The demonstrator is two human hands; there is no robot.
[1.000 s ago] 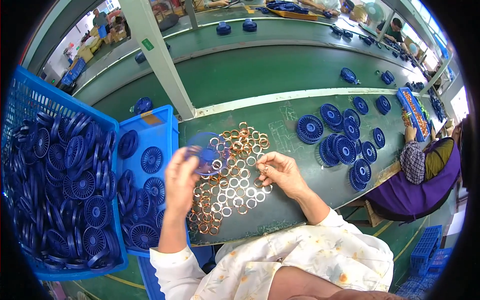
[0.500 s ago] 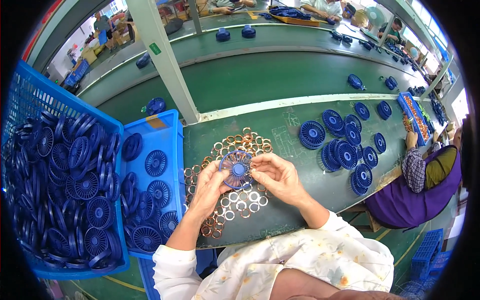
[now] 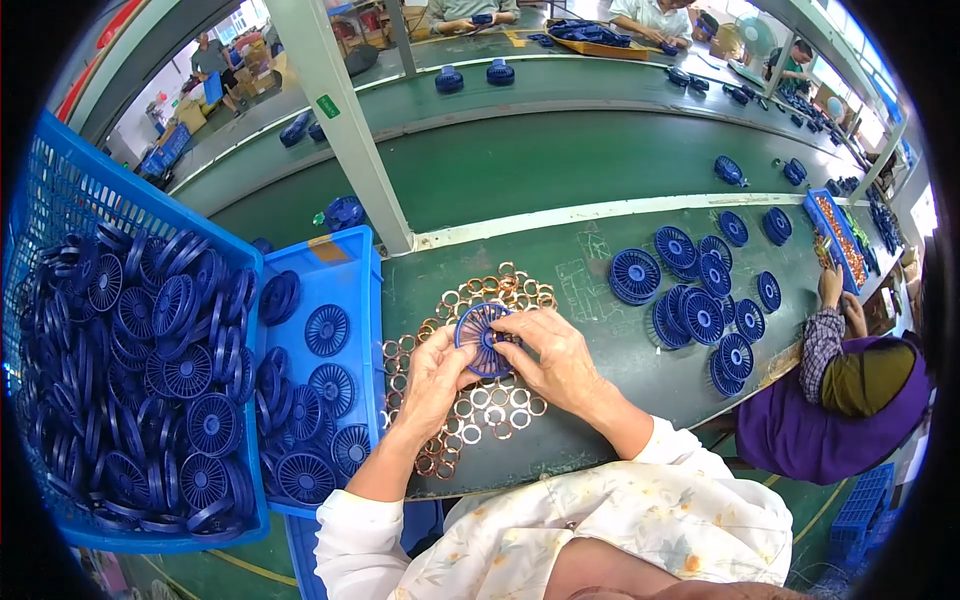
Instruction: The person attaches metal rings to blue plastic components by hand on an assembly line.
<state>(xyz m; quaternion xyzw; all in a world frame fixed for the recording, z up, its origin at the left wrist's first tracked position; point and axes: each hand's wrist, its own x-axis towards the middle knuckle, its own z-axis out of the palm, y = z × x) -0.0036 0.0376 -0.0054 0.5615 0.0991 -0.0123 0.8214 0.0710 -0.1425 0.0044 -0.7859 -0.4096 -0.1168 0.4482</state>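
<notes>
Between my hands, above the bench, is a round blue fan grille (image 3: 480, 318) with thin radial spokes, tilted. My left hand (image 3: 428, 378) grips its left rim between thumb and fingers. My right hand (image 3: 560, 362) is closed at the grille's right side, fingertips pressed over its hub. Whether a small part is under those fingertips is hidden. Below and around the grille, several copper-coloured and silvery metal rings (image 3: 496, 396) lie loosely spread on the green bench (image 3: 570, 440).
At left stand a large blue crate (image 3: 150, 205) heaped with grilles and a shallower blue bin (image 3: 350, 285) holding more. Loose grilles (image 3: 703, 312) are grouped at the bench's right. Beyond a white post (image 3: 355, 150) runs a green conveyor (image 3: 520, 160). A co-worker in purple (image 3: 810, 430) reaches to a tray (image 3: 838, 240).
The grille has tilted more on edge. My right fingers have moved from its right rim over to its hub. The whole view has shifted slightly.
</notes>
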